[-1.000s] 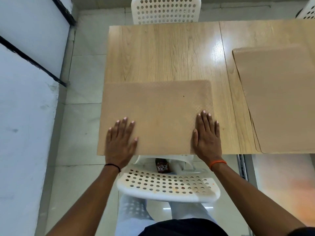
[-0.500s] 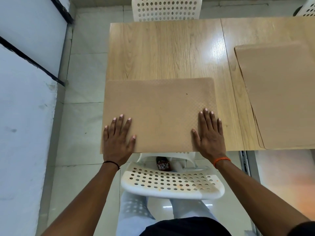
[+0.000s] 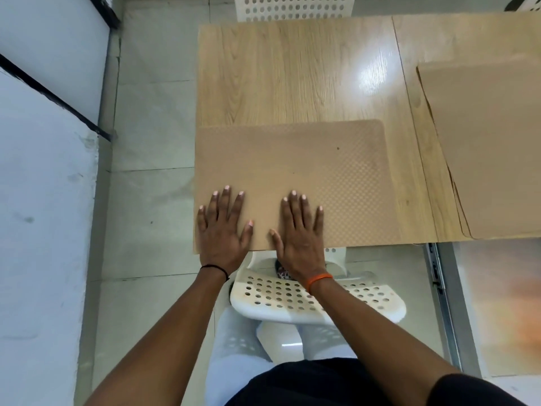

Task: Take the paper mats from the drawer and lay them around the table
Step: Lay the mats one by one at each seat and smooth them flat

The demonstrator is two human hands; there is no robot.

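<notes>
The left hand [image 3: 223, 230] and the right hand [image 3: 300, 232] were laid flat, fingers straight, on the near part of a paper mat [image 3: 307, 171]. The mat was spread at the near left corner of the tabletop [image 3: 292, 77]. A stack of further mats [image 3: 491, 148] was seen well apart, to the right.

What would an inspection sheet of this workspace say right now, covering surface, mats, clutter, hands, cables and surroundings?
Surface: wooden table, glare patch on top.
Job's things: paper mat flat at the near left corner; mat stack lying at right.
Clutter: nothing seen.
Grippers: left hand and right hand flat on the mat, fingers straight.
Cables: nothing seen.
Surroundings: white perforated chair tucked below, another chair opposite, tiled floor, wall at left.
</notes>
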